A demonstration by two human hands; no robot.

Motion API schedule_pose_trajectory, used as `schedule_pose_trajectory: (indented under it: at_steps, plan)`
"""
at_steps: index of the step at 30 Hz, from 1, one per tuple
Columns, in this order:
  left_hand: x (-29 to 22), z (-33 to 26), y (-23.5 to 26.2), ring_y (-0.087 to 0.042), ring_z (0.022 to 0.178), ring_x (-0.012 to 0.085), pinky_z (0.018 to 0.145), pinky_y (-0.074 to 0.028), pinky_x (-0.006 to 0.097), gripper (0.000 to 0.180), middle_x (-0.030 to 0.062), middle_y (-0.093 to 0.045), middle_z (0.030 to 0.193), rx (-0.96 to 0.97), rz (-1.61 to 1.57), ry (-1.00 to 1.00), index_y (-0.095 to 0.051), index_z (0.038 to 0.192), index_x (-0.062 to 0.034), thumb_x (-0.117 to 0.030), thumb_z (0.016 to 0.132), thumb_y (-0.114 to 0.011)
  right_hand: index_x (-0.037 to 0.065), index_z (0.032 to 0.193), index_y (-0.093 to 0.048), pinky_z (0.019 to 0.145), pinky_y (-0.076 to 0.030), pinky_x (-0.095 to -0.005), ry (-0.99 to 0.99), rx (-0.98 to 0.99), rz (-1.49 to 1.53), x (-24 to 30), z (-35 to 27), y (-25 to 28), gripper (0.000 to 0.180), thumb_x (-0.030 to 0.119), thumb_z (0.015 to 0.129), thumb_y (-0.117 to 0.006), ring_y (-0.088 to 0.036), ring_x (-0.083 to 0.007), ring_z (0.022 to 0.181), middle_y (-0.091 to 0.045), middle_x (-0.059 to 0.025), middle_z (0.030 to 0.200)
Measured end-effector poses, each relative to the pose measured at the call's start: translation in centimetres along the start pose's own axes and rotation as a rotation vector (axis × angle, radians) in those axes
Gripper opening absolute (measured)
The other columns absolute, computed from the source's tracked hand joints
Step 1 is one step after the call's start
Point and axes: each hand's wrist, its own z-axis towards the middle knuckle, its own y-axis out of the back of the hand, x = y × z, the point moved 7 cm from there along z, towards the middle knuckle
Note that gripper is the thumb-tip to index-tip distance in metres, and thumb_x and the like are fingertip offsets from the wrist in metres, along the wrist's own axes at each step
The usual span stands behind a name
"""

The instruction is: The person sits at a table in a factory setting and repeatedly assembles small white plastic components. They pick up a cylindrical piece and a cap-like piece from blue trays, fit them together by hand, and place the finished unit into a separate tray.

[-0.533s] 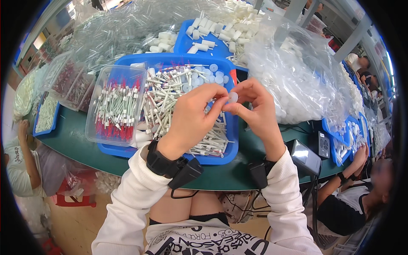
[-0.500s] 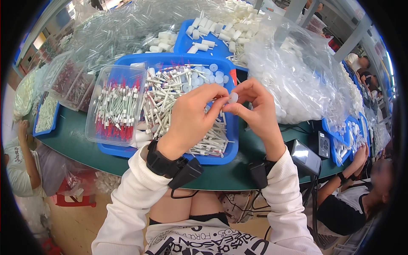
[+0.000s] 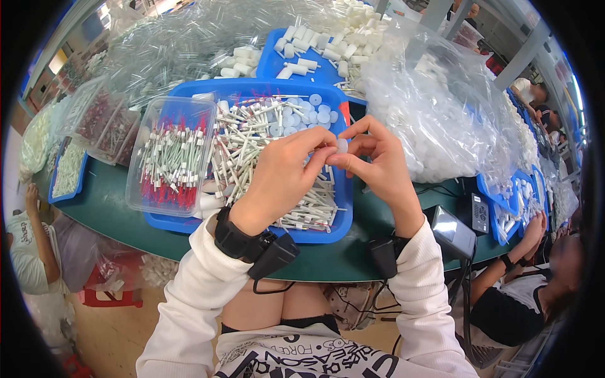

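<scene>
My left hand (image 3: 285, 175) and my right hand (image 3: 378, 157) meet fingertip to fingertip over the right part of a blue tray (image 3: 345, 217). A small round white translucent plastic disc (image 3: 342, 145) shows between them, pinched by my right thumb and fingers. My left thumb and forefinger are pressed together right beside the disc; whatever they grip is hidden. Under my hands the tray holds many thin white sticks (image 3: 242, 145) with red ends, and loose translucent discs (image 3: 309, 112) toward its far right. A clear plastic box (image 3: 135, 189) with white-and-red sticks sits on the tray's left side.
Behind lies another blue tray (image 3: 270, 60) with white cylinders. Clear plastic tubes (image 3: 183, 47) pile up at the back left. A big clear bag (image 3: 435, 120) of white parts stands at right, near a black device (image 3: 454, 233). Co-workers sit on both sides of the green table (image 3: 107, 201).
Both hands have shifted very slightly, still fingertip to fingertip. The disc between them has moved a little left and looks more edge-on.
</scene>
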Motion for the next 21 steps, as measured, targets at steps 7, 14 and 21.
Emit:
schedule_pose_trajectory:
  at_steps: [7,14,21]
  plan:
    - [0.28,-0.07,-0.10,-0.064,0.069,0.0177,0.058,-0.046,0.026,0.007,0.0076,-0.065,0.078,-0.007,0.061,0.046,-0.062,0.092,-0.0025,-0.006,0.086,-0.060,0.003,0.092,-0.055,0.055,-0.044,-0.0214,0.005,0.010,0.031,-0.12,-0.04,-0.11,0.029,0.009,0.075,-0.077,-0.059,-0.0079,0.057,-0.063,-0.0031,0.062]
    - [0.31,0.06,-0.19,-0.065,0.070,0.0147,0.058,-0.046,0.025,0.007,0.0076,-0.066,0.079,0.048,-0.062,0.081,-0.063,0.092,-0.0023,-0.007,0.086,-0.061,0.003,0.098,-0.054,0.059,-0.047,-0.0221,0.012,0.056,0.064,-0.48,-0.02,0.02,0.030,0.008,0.077,-0.075,-0.064,-0.0101,0.065,-0.065,-0.0052,0.067]
    - [0.10,0.12,0.39,-0.065,0.065,0.0286,0.055,-0.048,0.033,0.006,0.0121,-0.065,0.075,-0.072,-0.001,0.044,-0.062,0.089,-0.0053,-0.010,0.086,-0.061,0.001,0.104,-0.053,0.069,-0.053,-0.0251,0.001,0.116,0.226,-0.27,0.13,-0.38,0.026,0.005,0.083,-0.069,-0.067,-0.0144,0.078,-0.069,-0.0110,0.081]
